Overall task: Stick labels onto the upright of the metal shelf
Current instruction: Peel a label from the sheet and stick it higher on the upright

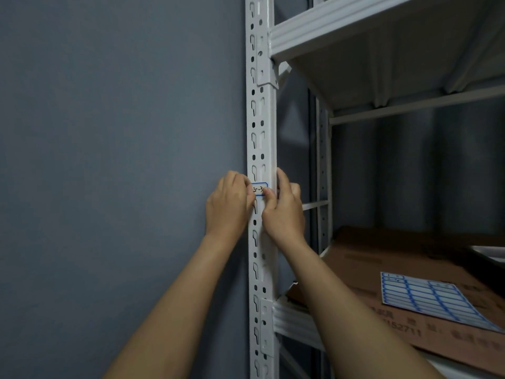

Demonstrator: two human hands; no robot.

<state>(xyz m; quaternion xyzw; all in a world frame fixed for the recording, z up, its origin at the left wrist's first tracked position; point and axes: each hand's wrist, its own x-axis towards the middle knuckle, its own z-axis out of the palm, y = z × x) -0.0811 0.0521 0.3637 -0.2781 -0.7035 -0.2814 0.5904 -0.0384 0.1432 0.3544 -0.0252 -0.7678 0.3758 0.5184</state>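
A white perforated upright (261, 127) of the metal shelf runs from top to bottom in the middle of the head view. A small white label (259, 189) with a blue border and handwritten marks lies across its front face. My left hand (228, 206) holds the label's left end with curled fingers. My right hand (284, 209) has its thumb on the label's right end, and its fingers wrap round the upright's right side. Both hands hide the label's ends.
A sheet of blue-bordered blank labels (426, 299) lies on flattened brown cardboard (388, 272) on the lower shelf at the right. An upper shelf board (382, 31) juts out above. A grey wall (123, 132) fills the left side.
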